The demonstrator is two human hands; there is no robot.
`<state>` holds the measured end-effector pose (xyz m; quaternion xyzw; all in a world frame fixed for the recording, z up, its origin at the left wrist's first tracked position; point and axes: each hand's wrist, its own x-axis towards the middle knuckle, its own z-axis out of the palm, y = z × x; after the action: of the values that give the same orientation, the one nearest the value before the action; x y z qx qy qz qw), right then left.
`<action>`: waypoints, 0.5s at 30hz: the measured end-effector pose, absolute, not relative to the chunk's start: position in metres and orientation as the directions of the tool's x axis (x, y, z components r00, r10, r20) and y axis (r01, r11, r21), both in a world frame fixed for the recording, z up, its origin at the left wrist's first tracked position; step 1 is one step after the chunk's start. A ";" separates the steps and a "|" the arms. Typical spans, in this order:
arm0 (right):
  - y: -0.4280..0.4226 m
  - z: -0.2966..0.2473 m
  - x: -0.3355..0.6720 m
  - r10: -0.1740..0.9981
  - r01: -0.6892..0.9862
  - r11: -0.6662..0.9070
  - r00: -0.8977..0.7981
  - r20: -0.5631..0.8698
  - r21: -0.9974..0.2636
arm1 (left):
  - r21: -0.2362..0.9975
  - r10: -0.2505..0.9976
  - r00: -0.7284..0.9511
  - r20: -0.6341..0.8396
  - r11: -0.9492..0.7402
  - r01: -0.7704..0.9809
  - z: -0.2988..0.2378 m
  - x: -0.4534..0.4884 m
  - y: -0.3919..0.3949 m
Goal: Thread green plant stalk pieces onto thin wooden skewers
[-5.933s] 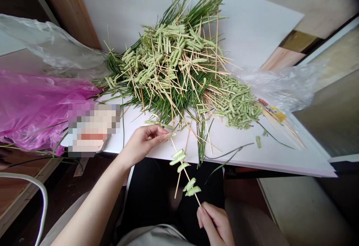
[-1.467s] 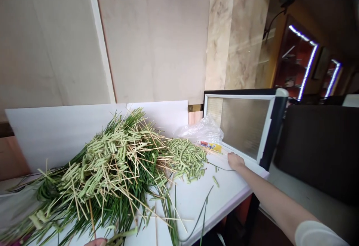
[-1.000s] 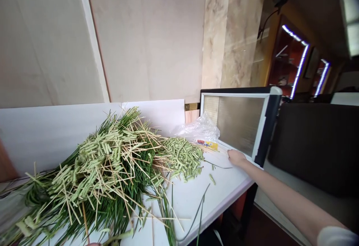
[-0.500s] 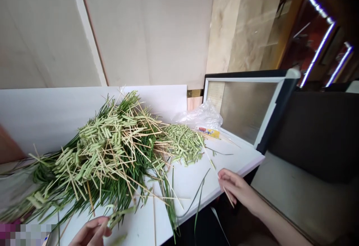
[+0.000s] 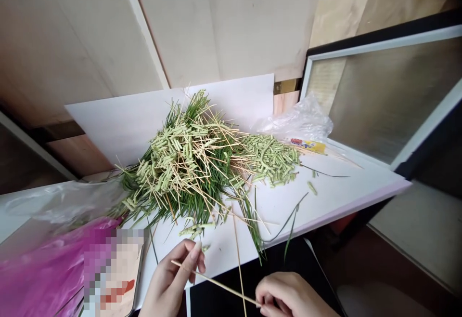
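My right hand (image 5: pixel 285 295), in the lower middle, pinches one end of a thin wooden skewer (image 5: pixel 224 286). That skewer slants up to the left, its far tip crossing in front of my left hand (image 5: pixel 176 271). The left thumb and fingertips are pressed together; what lies between them is hidden. Just beyond these fingertips are a few short green vegetable pieces (image 5: pixel 197 230) on the white table. A large pile (image 5: pixel 187 148) of skewers threaded with such pieces rests on long green leaves. Another skewer (image 5: pixel 236 240) projects over the table's front edge.
Loose green pieces (image 5: pixel 274 158) form a heap right of the pile, near a clear plastic bag (image 5: pixel 298 117) and a yellow packet (image 5: pixel 312 146). A framed panel (image 5: pixel 382 100) stands at right. A magenta bag (image 5: pixel 65 249) and a partly blurred-out flat object (image 5: pixel 126 278) are at lower left.
My right hand has come left and down from the table's right side, bringing its skewer to my left hand. The view has swung left, and a green piece lies loose at the right.
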<state>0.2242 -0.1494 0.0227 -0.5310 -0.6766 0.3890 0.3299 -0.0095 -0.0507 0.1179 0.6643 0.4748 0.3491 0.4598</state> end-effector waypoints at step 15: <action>-0.168 0.035 0.286 0.998 0.401 -0.045 -0.023 -0.060 -0.915 | 0.989 0.954 0.294 -0.059 0.015 0.150 0.117 -0.019 -0.048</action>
<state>0.2860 -0.1680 0.0353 -0.5960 -0.5867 0.4092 0.3647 -0.0187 -0.0484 0.1170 0.5952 0.4636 0.3718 0.5409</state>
